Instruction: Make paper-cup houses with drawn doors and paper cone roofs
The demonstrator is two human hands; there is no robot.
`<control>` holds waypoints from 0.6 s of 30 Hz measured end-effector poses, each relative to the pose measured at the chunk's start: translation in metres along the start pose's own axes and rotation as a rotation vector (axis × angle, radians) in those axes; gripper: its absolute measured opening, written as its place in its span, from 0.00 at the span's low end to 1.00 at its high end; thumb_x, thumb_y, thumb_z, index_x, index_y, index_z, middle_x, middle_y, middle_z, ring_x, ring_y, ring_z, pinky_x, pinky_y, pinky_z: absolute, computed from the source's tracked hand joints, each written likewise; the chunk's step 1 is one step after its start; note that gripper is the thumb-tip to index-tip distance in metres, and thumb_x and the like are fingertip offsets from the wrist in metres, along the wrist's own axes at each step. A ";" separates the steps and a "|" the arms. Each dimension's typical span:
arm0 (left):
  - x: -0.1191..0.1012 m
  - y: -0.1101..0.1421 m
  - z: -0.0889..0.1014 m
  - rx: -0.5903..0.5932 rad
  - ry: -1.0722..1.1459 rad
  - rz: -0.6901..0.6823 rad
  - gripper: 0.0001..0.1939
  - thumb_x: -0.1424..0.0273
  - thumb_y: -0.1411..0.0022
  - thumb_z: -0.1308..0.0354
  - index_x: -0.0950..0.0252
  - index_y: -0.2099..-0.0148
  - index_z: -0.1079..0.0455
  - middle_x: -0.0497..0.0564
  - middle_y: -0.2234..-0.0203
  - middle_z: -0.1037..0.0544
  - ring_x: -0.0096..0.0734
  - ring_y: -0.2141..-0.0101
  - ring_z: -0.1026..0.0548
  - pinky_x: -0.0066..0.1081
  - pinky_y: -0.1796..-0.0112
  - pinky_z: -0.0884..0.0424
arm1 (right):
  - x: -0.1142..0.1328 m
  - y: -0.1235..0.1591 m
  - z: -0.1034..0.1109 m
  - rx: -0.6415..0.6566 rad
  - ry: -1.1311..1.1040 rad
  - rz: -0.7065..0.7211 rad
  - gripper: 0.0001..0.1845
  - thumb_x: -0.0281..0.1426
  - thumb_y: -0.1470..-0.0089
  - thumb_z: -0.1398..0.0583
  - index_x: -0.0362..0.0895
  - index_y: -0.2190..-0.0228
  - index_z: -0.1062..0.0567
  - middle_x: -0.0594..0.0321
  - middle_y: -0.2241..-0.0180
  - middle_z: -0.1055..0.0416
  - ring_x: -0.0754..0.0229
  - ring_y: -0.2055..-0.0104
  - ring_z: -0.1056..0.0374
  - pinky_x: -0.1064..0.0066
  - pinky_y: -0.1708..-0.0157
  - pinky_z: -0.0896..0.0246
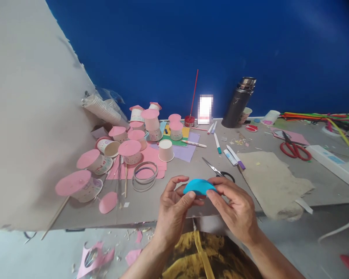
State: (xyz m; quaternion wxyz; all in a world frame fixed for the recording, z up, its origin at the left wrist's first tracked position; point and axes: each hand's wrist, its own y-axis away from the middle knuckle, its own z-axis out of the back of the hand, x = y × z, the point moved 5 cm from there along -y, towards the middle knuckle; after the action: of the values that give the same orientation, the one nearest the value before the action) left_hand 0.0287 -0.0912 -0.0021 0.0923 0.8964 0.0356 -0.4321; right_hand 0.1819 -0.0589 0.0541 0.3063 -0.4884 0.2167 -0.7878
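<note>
Between both hands, over the table's front edge, is a bright blue piece of paper [199,186] with a rounded top edge; whether it is folded I cannot tell. My left hand [177,197] pinches its left end between thumb and fingers. At the right end, my right hand [232,201] grips it the same way. Black-handled scissors [219,171] lie just behind the hands, partly hidden by the right fingers. A plain white paper cup [165,150] stands upside down behind the left hand, near several grey rings [144,176].
Paper cups with pink paper discs [130,147] crowd the left side. Markers [235,156] lie mid-table. A dark thermos [239,102] stands by the blue wall. On the right are a beige cloth [275,180], red-handled scissors [295,149] and a white power strip [333,164]. Pink scraps [94,257] litter the floor.
</note>
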 end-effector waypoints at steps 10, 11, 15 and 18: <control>0.000 -0.001 0.006 -0.061 -0.157 0.011 0.16 0.64 0.47 0.25 0.65 0.69 0.29 0.54 0.73 0.15 0.33 0.72 0.17 0.29 0.64 0.23 | -0.013 0.007 0.001 -0.076 -0.061 -0.156 0.03 0.30 0.41 0.36 0.46 0.68 0.21 0.59 0.63 0.20 0.58 0.64 0.22 0.71 0.61 0.27; -0.001 -0.001 0.006 -0.068 -0.171 -0.009 0.15 0.65 0.47 0.26 0.65 0.69 0.29 0.53 0.73 0.15 0.32 0.72 0.17 0.29 0.63 0.23 | -0.015 0.007 0.001 -0.077 -0.084 -0.184 0.03 0.30 0.41 0.35 0.46 0.68 0.21 0.59 0.63 0.20 0.58 0.64 0.22 0.72 0.62 0.27; -0.005 0.000 0.004 -0.063 -0.213 -0.084 0.14 0.67 0.46 0.26 0.65 0.71 0.28 0.51 0.71 0.15 0.31 0.71 0.17 0.29 0.61 0.24 | -0.018 0.008 0.000 -0.080 -0.147 -0.245 0.06 0.32 0.40 0.37 0.46 0.69 0.22 0.60 0.64 0.20 0.60 0.66 0.23 0.75 0.67 0.29; -0.005 0.000 0.003 -0.063 -0.201 -0.074 0.14 0.65 0.48 0.25 0.65 0.69 0.27 0.48 0.70 0.17 0.31 0.72 0.17 0.29 0.64 0.24 | -0.016 0.008 0.001 -0.103 -0.121 -0.242 0.07 0.31 0.42 0.36 0.45 0.73 0.23 0.61 0.67 0.21 0.62 0.70 0.25 0.74 0.68 0.30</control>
State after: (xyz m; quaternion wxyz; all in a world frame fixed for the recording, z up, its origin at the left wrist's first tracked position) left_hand 0.0229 -0.0917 -0.0002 0.1076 0.8433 0.0730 -0.5214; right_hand 0.1908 -0.0536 0.0389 0.1959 -0.5726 0.1776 -0.7760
